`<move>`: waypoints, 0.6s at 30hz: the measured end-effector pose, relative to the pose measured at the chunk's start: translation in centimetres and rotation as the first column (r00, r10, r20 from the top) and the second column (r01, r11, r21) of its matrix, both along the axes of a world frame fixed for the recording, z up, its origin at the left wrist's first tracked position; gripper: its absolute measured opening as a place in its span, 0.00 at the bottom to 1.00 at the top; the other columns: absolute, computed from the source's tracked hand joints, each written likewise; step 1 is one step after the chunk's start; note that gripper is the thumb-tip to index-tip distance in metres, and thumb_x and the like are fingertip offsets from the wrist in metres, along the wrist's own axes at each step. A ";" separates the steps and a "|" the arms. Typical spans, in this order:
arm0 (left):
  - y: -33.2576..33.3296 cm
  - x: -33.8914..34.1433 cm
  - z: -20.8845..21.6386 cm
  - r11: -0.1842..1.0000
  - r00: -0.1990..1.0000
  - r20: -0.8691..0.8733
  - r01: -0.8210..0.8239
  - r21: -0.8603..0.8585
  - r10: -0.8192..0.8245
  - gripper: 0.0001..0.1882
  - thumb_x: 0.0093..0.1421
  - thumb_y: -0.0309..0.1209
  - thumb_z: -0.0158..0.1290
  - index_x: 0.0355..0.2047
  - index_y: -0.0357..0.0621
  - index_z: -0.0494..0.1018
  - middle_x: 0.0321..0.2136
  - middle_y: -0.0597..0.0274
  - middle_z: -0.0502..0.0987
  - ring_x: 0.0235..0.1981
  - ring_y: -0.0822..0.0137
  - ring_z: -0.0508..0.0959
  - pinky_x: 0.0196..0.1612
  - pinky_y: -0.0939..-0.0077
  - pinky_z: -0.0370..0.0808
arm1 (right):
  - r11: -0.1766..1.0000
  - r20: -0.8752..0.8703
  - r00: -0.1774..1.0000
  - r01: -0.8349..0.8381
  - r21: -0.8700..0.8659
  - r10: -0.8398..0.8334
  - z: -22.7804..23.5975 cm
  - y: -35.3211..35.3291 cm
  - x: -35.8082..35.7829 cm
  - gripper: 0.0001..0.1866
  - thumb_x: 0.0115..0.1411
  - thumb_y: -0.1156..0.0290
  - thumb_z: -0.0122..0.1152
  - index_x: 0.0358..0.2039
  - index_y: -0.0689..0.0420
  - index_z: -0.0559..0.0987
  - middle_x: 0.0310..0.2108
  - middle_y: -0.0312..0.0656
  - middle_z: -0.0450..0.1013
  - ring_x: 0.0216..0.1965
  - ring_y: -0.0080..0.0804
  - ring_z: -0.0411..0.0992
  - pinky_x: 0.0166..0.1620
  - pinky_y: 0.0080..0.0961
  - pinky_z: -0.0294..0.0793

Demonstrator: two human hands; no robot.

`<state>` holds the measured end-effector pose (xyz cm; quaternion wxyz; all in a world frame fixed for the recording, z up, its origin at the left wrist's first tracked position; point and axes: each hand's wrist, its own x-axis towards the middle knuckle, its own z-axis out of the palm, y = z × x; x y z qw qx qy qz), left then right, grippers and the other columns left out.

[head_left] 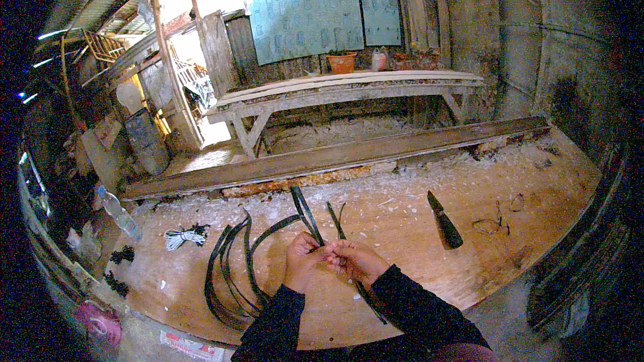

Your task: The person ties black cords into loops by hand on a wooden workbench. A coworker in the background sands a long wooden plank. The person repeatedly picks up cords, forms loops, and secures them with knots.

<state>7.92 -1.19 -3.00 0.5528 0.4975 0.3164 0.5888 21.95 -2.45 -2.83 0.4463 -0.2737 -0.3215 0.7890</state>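
Observation:
Over the front middle of the wooden board, my left hand (304, 259) and my right hand (359, 261) meet fingertip to fingertip, both closed. Black flat strips (303, 206) pass through the left fingers, and their far ends point away from me. Another black strip (337, 220) runs beneath my right hand and comes out by the right sleeve. Left of my hands, several long strips (213, 273) curl in loops down to the left sleeve. A knife (445, 222) with a dark handle lies to the right. The fingers hide what exactly is pinched where they meet.
At the left lie a bundle of white cord (184, 237), small black bundles (121, 255) and a clear bottle (119, 213). Thin dark scraps (493, 226) lie at the right. A raised plank (335, 155) edges the board's far side; beyond stands a bench (349, 87) with pots (341, 63).

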 end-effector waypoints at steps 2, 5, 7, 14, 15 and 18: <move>0.0 -0.1 -0.1 0.998 0.998 0.015 0.061 -0.035 -0.060 0.08 0.44 0.21 0.56 0.22 0.40 0.66 0.21 0.61 0.73 0.21 0.71 0.74 0.25 0.79 0.72 | 1.000 -0.020 1.000 0.023 0.008 -0.023 -0.2 0.1 0.1 0.08 0.56 0.68 0.46 0.30 0.59 0.70 0.26 0.36 0.69 0.26 0.20 0.68 0.32 0.16 0.70; -0.2 -0.1 0.0 0.996 0.996 0.023 0.085 -0.012 -0.084 0.07 0.45 0.20 0.54 0.24 0.38 0.67 0.23 0.58 0.74 0.23 0.69 0.75 0.26 0.76 0.73 | 0.997 -0.021 0.997 0.073 0.023 -0.073 -0.3 0.1 0.3 0.08 0.56 0.69 0.47 0.30 0.60 0.70 0.26 0.37 0.70 0.26 0.22 0.69 0.31 0.15 0.70; -0.4 0.0 0.1 0.992 0.989 0.090 0.118 -0.033 -0.115 0.06 0.45 0.19 0.53 0.25 0.37 0.68 0.23 0.56 0.74 0.23 0.68 0.75 0.26 0.76 0.73 | 0.995 -0.037 0.995 0.090 0.040 -0.088 -0.2 0.1 0.3 0.08 0.56 0.69 0.47 0.29 0.61 0.70 0.25 0.38 0.70 0.26 0.23 0.69 0.31 0.15 0.69; 0.0 -0.4 -0.3 0.987 0.983 0.093 0.162 -0.020 -0.159 0.04 0.46 0.18 0.50 0.23 0.38 0.67 0.24 0.55 0.74 0.23 0.65 0.75 0.29 0.76 0.73 | 0.982 -0.021 0.988 0.158 0.101 -0.156 0.9 -0.2 0.1 0.07 0.54 0.71 0.49 0.26 0.62 0.69 0.23 0.41 0.70 0.24 0.26 0.69 0.31 0.17 0.68; 0.1 -0.5 -0.5 0.986 0.980 0.110 0.167 -0.011 -0.165 0.05 0.46 0.18 0.50 0.23 0.38 0.67 0.24 0.55 0.74 0.23 0.65 0.74 0.28 0.76 0.72 | 0.979 -0.012 0.986 0.166 0.117 -0.166 1.0 -0.3 0.1 0.06 0.54 0.72 0.49 0.26 0.62 0.69 0.23 0.41 0.70 0.24 0.26 0.69 0.31 0.17 0.68; 0.3 -0.5 -0.8 0.987 0.976 0.148 0.162 -0.011 -0.159 0.05 0.46 0.19 0.51 0.22 0.40 0.66 0.23 0.57 0.74 0.23 0.67 0.74 0.27 0.77 0.72 | 0.958 0.070 0.965 0.241 0.155 -0.254 1.1 -0.6 0.0 0.05 0.53 0.73 0.51 0.24 0.61 0.69 0.23 0.39 0.70 0.24 0.25 0.69 0.31 0.17 0.68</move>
